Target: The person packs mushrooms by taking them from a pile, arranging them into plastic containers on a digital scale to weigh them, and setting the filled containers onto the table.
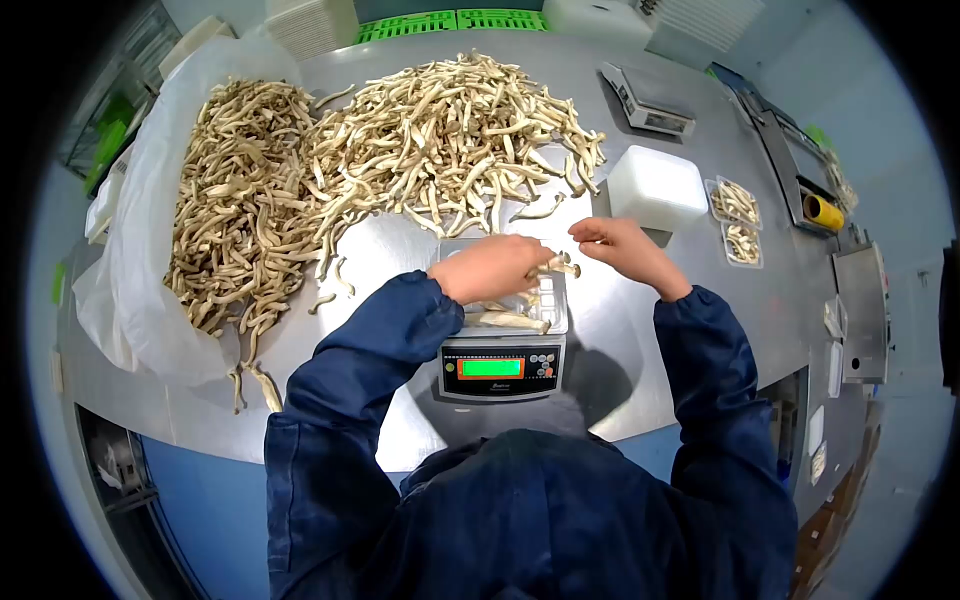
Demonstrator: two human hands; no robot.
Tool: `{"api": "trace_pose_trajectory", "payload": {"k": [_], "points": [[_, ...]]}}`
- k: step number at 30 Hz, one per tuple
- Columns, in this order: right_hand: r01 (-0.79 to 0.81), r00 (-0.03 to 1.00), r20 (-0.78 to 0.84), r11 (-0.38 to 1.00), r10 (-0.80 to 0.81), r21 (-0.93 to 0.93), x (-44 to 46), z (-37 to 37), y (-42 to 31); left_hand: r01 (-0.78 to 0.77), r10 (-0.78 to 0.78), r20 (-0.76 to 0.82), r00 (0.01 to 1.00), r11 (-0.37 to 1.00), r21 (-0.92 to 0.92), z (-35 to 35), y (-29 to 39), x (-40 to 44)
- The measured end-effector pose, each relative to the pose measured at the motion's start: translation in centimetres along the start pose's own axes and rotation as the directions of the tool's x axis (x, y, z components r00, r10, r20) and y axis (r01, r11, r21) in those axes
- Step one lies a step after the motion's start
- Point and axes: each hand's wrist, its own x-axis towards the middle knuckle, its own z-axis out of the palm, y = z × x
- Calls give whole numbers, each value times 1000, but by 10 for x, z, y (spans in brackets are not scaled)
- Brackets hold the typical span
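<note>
Over the scale (503, 368), my left hand (490, 268) is closed on a few mushrooms (562, 266).

Nearest me, a long cream mushroom (510, 321) lies along the front of the clear tray (559, 302); just beyond, those in my grip poke past my fingertips, pale-stemmed with brownish caps. Beside them hangs my right hand (632, 252), thumb and fingers slightly apart. Farther off spreads a heap (450, 135), slim, bent, cream to tan.

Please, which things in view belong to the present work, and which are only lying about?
Seem in use:
mushroom pile
scale with green display
clear tray on it

Apparently lying about:
second scale, farther back
yellow roll
green crates
</note>
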Motion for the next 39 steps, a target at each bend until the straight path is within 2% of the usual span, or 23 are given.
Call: {"api": "trace_pose_trajectory", "payload": {"k": [1, 2, 5, 6, 9, 12, 13, 15, 17, 18, 19, 22, 23, 25, 26, 27, 29, 31, 32, 34, 35, 37, 39], "points": [[10, 1000, -24, 1000, -10, 9, -5, 3, 1, -42, 43, -20, 999, 999, 35, 3, 6, -3], [21, 999, -48, 1000, -20, 18, -8, 6, 1, 6, -11, 40, 999, 990, 139, 1, 11, -6], [1, 999, -47, 999, -3, -35, -13, 12, -3, -71, 80, -108, 991, 994, 82, -2, 6, -24], [48, 996, -67, 997, -53, -68, -14, 15, -4, 1, -1, -43, 999, 1000, 2, -14, 6, -30], [210, 966, -86, 932, -245, -294, -18, 23, -3, 75, -85, -148, 985, 994, -74, -25, -16, -60], [180, 977, -51, 933, -205, -310, -20, 29, -3, 170, -218, -209, 953, 959, -227, -25, -42, -100], [170, 980, -54, 943, -193, -287, -20, 30, -3, 269, -359, -202, 911, 891, -366, -23, -43, -115], [156, 984, -51, 958, -173, -239, -20, 31, -5, 403, -543, -256, 800, 802, -442, -16, -49, -143], [163, 975, -93, 937, -200, -307, -20, 33, -7, 477, -683, -277, 676, 692, -541, 4, -67, -178], [162, 977, -90, 945, -194, -285, -20, 31, -16, 475, -701, -331, 632, 688, -548, 16, -75, -197], [158, 979, -87, 952, -186, -262, -20, 32, -26, 539, -718, -406, 566, 694, -477, 22, -70, -208], [202, 972, -58, 933, -229, -298, -14, 43, -29, 662, -677, -504, 537, 708, -246, 57, -71, -241], [191, 976, -43, 936, -213, -297, -13, 45, -31, 699, -625, -541, 562, 709, -94, 69, -69, -246], [166, 983, -19, 939, -180, -302, -12, 48, -35, 655, -536, -553, 638, 755, 25, 85, -56, -239], [193, 973, -64, 937, -220, -290, -13, 48, -33, 650, -496, -555, 668, 752, 110, 99, -60, -236], [166, 977, -92, 955, -194, -248, -15, 45, -37, 642, -458, -552, 697, 741, 197, 110, -62, -235], [159, 966, -166, 961, -198, -224, -20, 38, -38, 661, -527, -492, 693, 737, 140, 116, -56, -232], [131, 953, -243, 971, -178, -199, -32, 26, -40, 723, -621, -468, 628, 688, 57, 120, -63, -235], [112, 944, -280, 969, -173, -222, -39, 20, -38, 769, -676, -512, 530, 638, -47, 118, -66, -235], [44, 931, -353, 991, -87, -128, -54, 10, -36, 809, -765, -561, 315, 526, -262, 105, -74, -231], [27, 920, -387, 996, -59, -87, -61, 7, -31, 801, -672, -683, 286, 559, -214, 102, -89, -235], [-37, 914, -404, 999, 35, 5, -74, 0, -18, 858, -608, -764, 216, 492, -148, 81, -107, -236], [-76, 903, -417, 994, 103, 80, -84, -2, -13, 930, -687, -684, 248, 367, -32, 79, -137, -248]]}}
